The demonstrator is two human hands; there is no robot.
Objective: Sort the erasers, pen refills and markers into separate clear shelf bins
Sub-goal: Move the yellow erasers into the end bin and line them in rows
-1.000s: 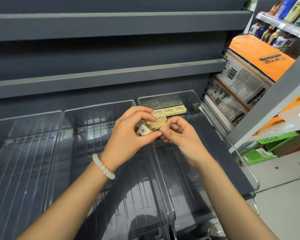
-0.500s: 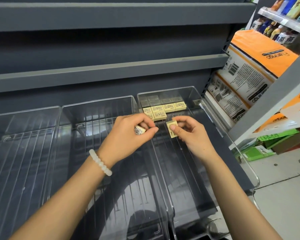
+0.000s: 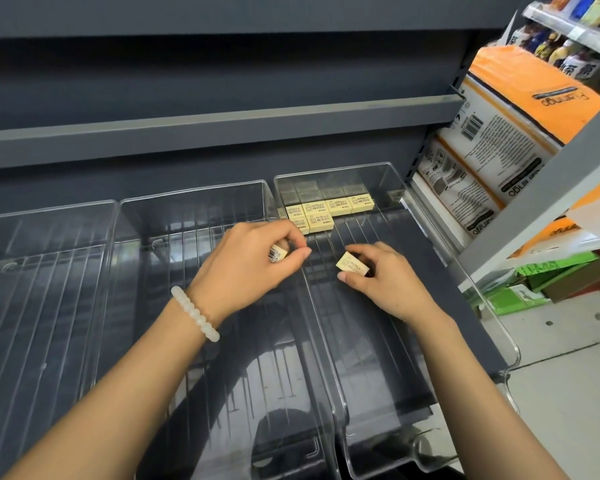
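Pinched between thumb and fingertips of the right hand (image 3: pixel 388 278): one small cream-yellow rectangular eraser in a printed paper sleeve (image 3: pixel 352 264), held just above the floor of the right-hand clear plastic shelf bin (image 3: pixel 409 216), centre-right of the frame. The left hand (image 3: pixel 253 261), fingers curled, gripped a second cream eraser showing a barcode end (image 3: pixel 278 253), over the wall between that bin and the middle clear plastic bin (image 3: pixel 194 216).

Stock already placed: a row and a half of matching cream erasers (image 3: pixel 321 213) against the back wall of the right-hand bin, upper centre.

Risks, as judged. The right-hand eraser was tilted askew to the row; released so, it would likely land crooked and leave a gap. The left hand's eraser sat over the divider and, if dropped, could fall into the middle bin, which would spoil the sort. A careless nudge might shunt the loose front pair out of line.

Surroundings: a third clear plastic bin (image 3: pixel 45 237) at left; a white beaded bracelet (image 3: pixel 195 313) on the left wrist; grey metal shelf (image 3: pixel 222 129) overhead, limiting reach to the back; orange-and-white wrapped paper packs (image 3: pixel 506 126) at upper right. No pen refills or markers in view.
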